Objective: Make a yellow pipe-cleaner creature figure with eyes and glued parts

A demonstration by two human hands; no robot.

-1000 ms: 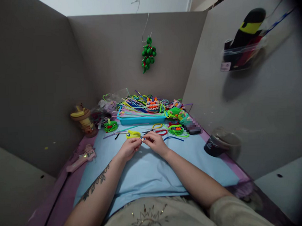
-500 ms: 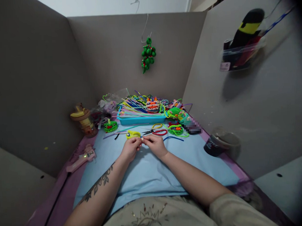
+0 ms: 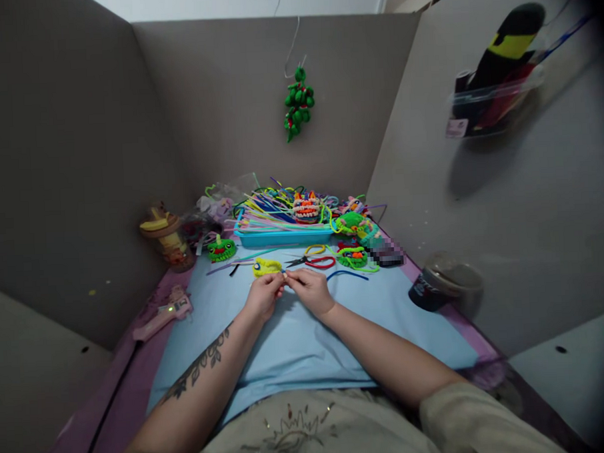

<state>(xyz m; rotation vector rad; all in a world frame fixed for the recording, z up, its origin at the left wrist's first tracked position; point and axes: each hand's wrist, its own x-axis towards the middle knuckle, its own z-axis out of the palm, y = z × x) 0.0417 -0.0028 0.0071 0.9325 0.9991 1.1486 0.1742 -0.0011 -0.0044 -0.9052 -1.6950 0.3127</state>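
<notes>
My left hand (image 3: pixel 263 297) and my right hand (image 3: pixel 310 290) meet over the light blue mat (image 3: pixel 297 340), fingertips pinched together on a small white piece between them. A yellow pipe-cleaner figure (image 3: pixel 266 267) lies just beyond my left fingers, touching or nearly touching them. Red-handled scissors (image 3: pixel 313 261) lie a little past my right hand. What exactly the small piece is I cannot make out.
A turquoise tray (image 3: pixel 282 237) of pipe cleaners stands at the back, with green fuzzy figures (image 3: pixel 221 249) around it. A pink glue gun (image 3: pixel 160 315) lies left, a jar (image 3: pixel 168 240) behind it, a dark tub (image 3: pixel 442 289) right. Grey partition walls enclose the desk; a green ornament (image 3: pixel 298 104) hangs above.
Both hands stay pinched together in nearly the same spot. The view has tilted slightly, so everything sits a bit higher in the picture.
</notes>
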